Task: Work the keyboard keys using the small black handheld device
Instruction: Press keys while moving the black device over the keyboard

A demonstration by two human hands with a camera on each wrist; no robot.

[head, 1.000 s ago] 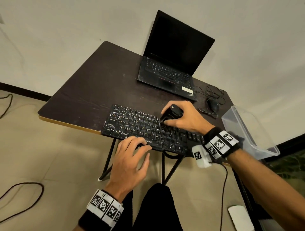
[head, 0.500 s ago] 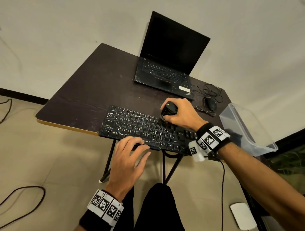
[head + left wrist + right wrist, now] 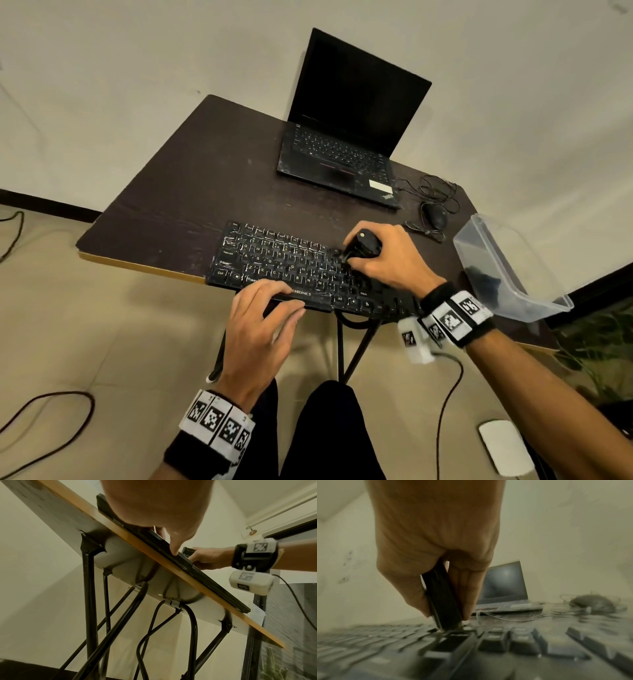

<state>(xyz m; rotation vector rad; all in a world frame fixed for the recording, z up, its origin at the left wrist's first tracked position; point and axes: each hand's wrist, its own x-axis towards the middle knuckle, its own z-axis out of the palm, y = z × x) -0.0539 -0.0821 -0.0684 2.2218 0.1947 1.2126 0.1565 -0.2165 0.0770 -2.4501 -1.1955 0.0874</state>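
Note:
A black keyboard (image 3: 274, 263) lies along the near edge of the dark table (image 3: 191, 192). My right hand (image 3: 387, 260) grips the small black device (image 3: 363, 245) upright over the keyboard's right half. In the right wrist view the device (image 3: 443, 601) is pinched between thumb and fingers, its lower tip on the keys of the keyboard (image 3: 488, 649). My left hand (image 3: 263, 318) rests on the keyboard's front edge with its fingers loosely extended. From the left wrist view a finger of that left hand (image 3: 175, 547) touches the front rim of the keyboard (image 3: 197, 568).
An open black laptop (image 3: 346, 137) stands at the back of the table, with a wired mouse (image 3: 435, 216) and its tangled cable to its right. A clear plastic bin (image 3: 503, 267) leans at the table's right edge. A white object (image 3: 503, 448) and cables lie on the floor.
The right hand with the device has shifted slightly along the keys on the keyboard's right half. The left hand stays at the keyboard's front edge.

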